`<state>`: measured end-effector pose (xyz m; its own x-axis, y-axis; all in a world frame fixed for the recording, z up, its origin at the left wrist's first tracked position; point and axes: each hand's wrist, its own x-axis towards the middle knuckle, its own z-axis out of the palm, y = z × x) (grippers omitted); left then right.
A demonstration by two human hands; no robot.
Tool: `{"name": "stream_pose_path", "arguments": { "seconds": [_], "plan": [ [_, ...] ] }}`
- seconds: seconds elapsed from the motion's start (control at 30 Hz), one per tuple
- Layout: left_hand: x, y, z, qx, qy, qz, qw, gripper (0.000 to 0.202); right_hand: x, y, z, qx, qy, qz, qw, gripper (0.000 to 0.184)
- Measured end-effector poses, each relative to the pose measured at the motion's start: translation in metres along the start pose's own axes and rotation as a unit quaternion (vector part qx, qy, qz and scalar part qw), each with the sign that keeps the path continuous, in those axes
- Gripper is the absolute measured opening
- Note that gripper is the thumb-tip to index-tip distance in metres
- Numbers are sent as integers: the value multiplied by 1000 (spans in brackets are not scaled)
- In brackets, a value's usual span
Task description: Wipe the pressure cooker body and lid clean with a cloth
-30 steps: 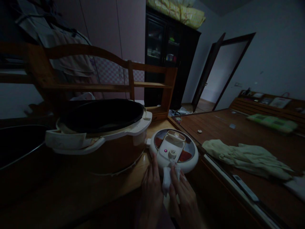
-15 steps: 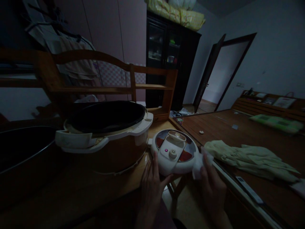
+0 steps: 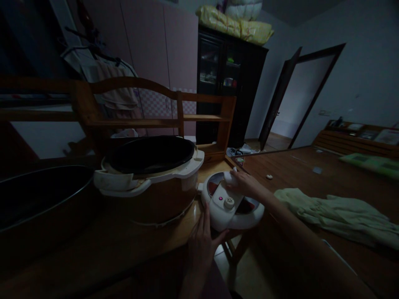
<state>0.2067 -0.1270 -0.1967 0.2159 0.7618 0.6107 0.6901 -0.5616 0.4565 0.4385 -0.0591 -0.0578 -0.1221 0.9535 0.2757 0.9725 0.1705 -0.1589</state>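
A white cooker lid with a round steam valve and a small pink button lies at the right end of the wooden table. My left hand rests against its near left edge, fingers spread. Across the far part of the lid reaches my right hand, its fingers closed on a white cloth or tissue pressed to the lid's handle. Left of the lid stands the electric cooker, lidless, with its dark inner pot showing.
A large dark pan sits at the left on the wooden table. Behind runs a wooden shelf rail. On the right, a brown bed board bears a pale green garment and a small round white piece.
My right hand has moved with the white cloth from the lid's right rim up and left to its handle. My left hand stays at the near edge. The view has shifted slightly.
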Motion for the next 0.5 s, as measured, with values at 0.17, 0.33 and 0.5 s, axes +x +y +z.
{"name": "stream_pose_path", "arguments": {
  "seconds": [0.17,0.33,0.5],
  "plan": [
    [1,3,-2,-26,-11,-12,1000,106,3,-1,5,-36,2,0,999,40],
    [3,8,-3,-54,-8,-21,998,109,4,-1,2,-43,5,-4,999,35],
    [3,10,-3,-47,-11,-24,999,110,6,-3,5,-45,20,6,999,36]
  ]
}}
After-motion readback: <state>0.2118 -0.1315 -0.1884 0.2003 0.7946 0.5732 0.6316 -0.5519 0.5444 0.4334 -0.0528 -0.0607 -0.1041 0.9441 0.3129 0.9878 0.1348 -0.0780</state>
